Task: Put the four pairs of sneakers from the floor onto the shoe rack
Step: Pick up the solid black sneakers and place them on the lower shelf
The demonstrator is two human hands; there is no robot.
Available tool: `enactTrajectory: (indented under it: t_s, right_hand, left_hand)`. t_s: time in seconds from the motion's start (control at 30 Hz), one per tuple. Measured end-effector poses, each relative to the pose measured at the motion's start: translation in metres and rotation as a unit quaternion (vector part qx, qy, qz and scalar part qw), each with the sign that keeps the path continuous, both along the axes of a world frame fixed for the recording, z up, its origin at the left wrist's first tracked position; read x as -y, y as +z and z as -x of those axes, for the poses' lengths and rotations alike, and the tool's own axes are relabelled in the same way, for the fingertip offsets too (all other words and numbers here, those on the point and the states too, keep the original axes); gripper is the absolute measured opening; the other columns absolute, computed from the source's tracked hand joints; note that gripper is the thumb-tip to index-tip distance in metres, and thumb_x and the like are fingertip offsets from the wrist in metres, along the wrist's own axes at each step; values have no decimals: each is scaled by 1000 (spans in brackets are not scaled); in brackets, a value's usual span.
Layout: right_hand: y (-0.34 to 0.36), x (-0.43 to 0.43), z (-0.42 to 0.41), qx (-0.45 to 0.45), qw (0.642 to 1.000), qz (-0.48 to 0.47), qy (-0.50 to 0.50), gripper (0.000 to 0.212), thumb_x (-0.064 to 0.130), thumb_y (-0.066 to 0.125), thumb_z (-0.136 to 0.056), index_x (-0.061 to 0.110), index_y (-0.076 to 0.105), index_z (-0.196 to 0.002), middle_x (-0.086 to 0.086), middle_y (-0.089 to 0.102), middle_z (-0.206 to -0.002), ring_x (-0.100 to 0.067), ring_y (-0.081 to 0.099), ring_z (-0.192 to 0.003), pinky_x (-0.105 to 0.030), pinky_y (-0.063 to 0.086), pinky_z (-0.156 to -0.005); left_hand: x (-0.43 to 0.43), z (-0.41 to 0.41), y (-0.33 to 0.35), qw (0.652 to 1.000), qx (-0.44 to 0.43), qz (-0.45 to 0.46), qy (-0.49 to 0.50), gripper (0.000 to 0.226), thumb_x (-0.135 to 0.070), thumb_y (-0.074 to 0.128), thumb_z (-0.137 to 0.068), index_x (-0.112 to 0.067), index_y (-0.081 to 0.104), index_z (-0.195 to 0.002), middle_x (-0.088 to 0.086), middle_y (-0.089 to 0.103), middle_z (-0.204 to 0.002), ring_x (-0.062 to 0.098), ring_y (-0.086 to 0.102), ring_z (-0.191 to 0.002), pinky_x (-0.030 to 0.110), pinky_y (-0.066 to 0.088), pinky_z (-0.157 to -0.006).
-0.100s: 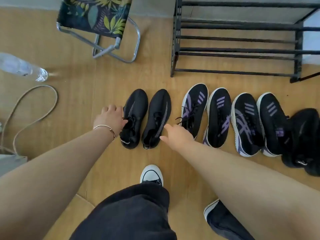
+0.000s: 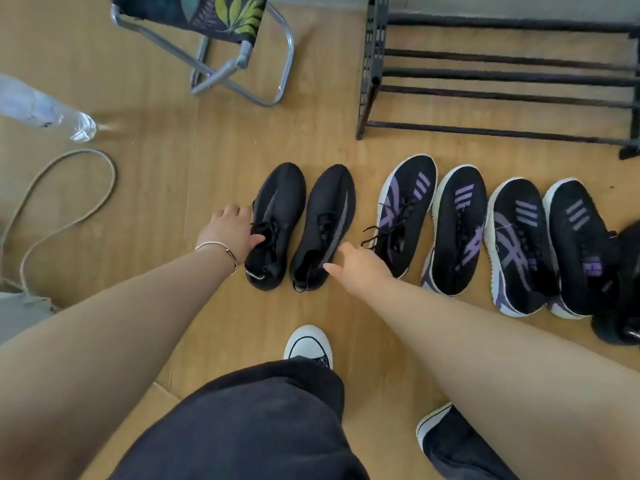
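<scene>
A row of sneakers lies on the wooden floor. At its left end is a plain black pair: the left black sneaker [image 2: 277, 216] and the right black sneaker [image 2: 323, 226]. My left hand [image 2: 228, 230] touches the collar side of the left one, fingers spread. My right hand [image 2: 360, 263] reaches between the right black sneaker and a black-and-purple sneaker [image 2: 405, 209], fingers apart, holding nothing. Further right lie three more black-and-purple sneakers [image 2: 457, 230] and a black pair [image 2: 623, 289] cut off by the frame edge. The black metal shoe rack [image 2: 502, 77] stands beyond them, its bars bare.
A folding stool [image 2: 221, 36] with a leaf-print seat stands at the back left. A clear plastic bottle [image 2: 45, 109] lies at the left, with a looped cord [image 2: 69, 216] below it. My own feet in dark canvas shoes [image 2: 308, 344] stand near the sneakers.
Both hands have edged slightly closer to the plain black pair; the view has shifted a little.
</scene>
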State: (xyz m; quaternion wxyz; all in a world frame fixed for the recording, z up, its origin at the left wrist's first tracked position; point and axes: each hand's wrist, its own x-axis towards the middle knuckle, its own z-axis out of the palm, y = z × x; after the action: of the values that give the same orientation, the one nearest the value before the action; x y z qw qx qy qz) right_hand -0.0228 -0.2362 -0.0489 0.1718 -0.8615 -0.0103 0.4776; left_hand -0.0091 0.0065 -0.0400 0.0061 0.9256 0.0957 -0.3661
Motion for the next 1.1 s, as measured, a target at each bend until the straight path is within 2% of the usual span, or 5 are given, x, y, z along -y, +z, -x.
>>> enactTrajectory:
  t_s: [0.5,0.63,0.7,0.97,1.1]
  right_hand:
    - [-66,-19,3,-15,971,-44,-235,30,28,59,-95,7,59,-118,-12,65,-118,-33,59,-108,-30,41,-81]
    - [-64,-19,0,-3,964,-34,-263,5,17,56,-93,12,55,-94,-6,59,-95,-28,54,-88,-33,44,-75]
    - [-63,-16,-4,5,959,-39,-280,13,14,56,-90,17,48,-79,-5,57,-88,-32,61,-89,-40,54,-78]
    - [-40,9,-31,30,958,-36,-282,8,8,52,-87,14,51,-83,-13,60,-95,-37,66,-87,-49,60,-80]
    - [-21,28,-44,13,962,-16,-274,10,2,56,-84,12,52,-82,-15,62,-97,-39,66,-90,-49,60,-80]
  left_hand:
    - [-7,19,-70,950,-4,121,289,55,-33,78,-80,-16,53,-127,4,64,-100,27,61,-88,34,51,-75]
    - [-8,20,-71,934,-10,158,320,58,-34,80,-77,-19,54,-126,5,70,-107,25,67,-89,36,57,-77]
    - [-6,22,-71,924,-8,181,337,56,-32,80,-78,-19,53,-125,6,70,-107,25,69,-87,38,60,-77]
    - [11,9,-50,903,-11,239,356,55,-27,81,-80,-19,51,-126,4,68,-100,26,72,-85,40,63,-75]
    - [28,-14,-25,912,-19,260,317,58,-25,79,-81,-17,50,-130,7,68,-105,24,71,-79,30,59,-60]
